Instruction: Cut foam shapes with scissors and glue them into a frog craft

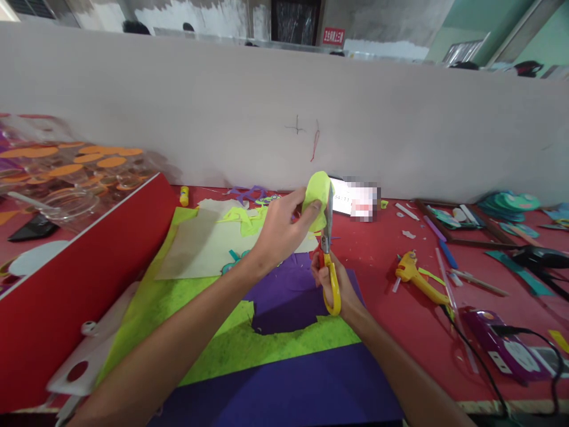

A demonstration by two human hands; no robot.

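Note:
My left hand point(280, 228) pinches a small rounded piece of yellow-green felt point(317, 193) and holds it up above the table. My right hand point(335, 287) grips yellow-handled scissors point(329, 261), with the blades pointing up and set against the right edge of the felt piece. Below both hands lie a purple felt sheet point(288, 296) and a larger yellow-green sheet point(178, 308) with cut edges.
A red table point(391, 261) holds a yellow glue gun point(418, 276), a purple phone on a cable point(502, 344), pens, felt scraps and a frame at right. A red board point(66, 284) and clear cups with orange discs point(75, 172) stand left. A grey partition point(284, 118) runs behind.

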